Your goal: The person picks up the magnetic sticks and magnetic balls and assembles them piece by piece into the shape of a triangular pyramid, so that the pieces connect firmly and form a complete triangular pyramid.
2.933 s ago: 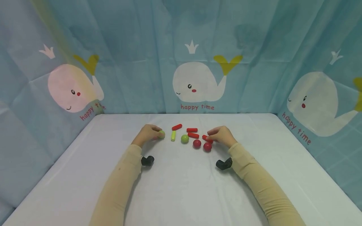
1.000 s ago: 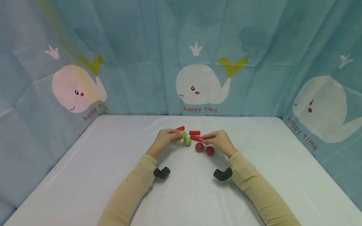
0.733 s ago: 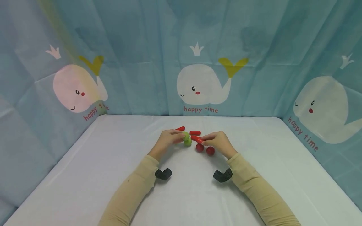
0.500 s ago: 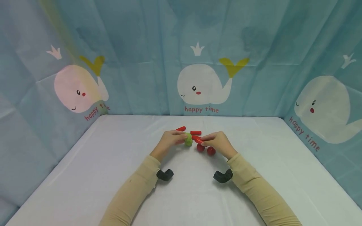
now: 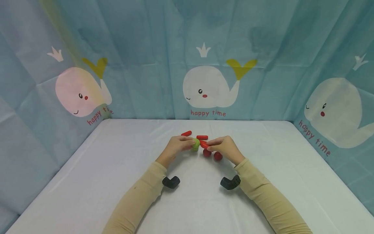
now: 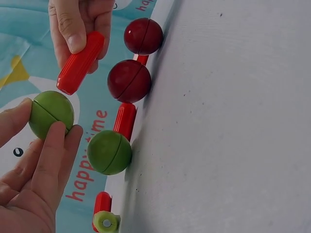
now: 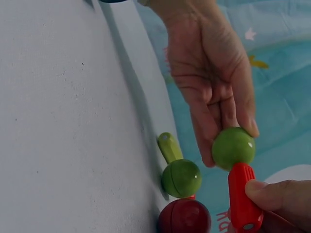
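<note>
My left hand (image 5: 178, 145) pinches a green ball (image 6: 51, 114) with a seam round it, between thumb and fingertips above the table. Facing it, my right hand (image 5: 226, 147) pinches a red ridged stick (image 6: 80, 63) between thumb and fingers. One end of the stick points at the ball and is very close to it; whether they touch I cannot tell. Below lies a second green ball (image 6: 109, 152), mostly hidden in the head view. Two dark red balls (image 5: 207, 152) rest on the table near my right hand.
Behind the hands lie loose red sticks (image 5: 186, 133) on the white table (image 5: 193, 201). A yellow-green stick (image 7: 169, 147) lies near the second green ball. A blue curtain (image 5: 140, 91) with printed whales stands along the table's back and sides.
My left hand has carried the green ball to the right, toward the middle. The right hand has lifted the red stick and brought it left. Ball and stick are now close together.
</note>
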{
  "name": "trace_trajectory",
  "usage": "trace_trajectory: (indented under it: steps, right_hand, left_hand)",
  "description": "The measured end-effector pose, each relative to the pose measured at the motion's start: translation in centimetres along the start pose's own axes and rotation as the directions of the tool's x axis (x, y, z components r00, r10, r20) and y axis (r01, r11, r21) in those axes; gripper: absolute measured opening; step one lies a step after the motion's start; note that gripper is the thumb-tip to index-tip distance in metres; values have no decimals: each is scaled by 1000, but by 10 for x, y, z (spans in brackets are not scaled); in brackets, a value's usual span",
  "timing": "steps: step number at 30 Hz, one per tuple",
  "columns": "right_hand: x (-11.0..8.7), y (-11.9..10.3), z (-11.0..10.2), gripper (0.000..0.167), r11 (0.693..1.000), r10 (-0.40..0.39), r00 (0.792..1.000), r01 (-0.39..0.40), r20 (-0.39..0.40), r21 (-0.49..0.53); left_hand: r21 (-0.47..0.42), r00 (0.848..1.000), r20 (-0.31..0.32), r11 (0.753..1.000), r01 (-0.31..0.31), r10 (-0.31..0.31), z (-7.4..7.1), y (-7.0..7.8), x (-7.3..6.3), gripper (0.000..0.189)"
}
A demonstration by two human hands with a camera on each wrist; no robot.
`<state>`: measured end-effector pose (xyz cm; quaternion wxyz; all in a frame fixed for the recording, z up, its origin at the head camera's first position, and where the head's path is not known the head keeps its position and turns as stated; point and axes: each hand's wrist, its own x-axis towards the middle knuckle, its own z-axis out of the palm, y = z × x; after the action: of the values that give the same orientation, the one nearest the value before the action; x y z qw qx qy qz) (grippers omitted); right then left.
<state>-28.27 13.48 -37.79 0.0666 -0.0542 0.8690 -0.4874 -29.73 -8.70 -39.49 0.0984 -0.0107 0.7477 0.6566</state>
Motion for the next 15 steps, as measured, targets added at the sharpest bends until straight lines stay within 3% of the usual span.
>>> trace_trajectory:
  steps: [15]
  right_hand:
    - [-4,-3,1,26,999,-13,1000,13,-10,-42]
  left_hand:
    - [-13,1000,26,1000,-3,3,2,-2,-1,34]
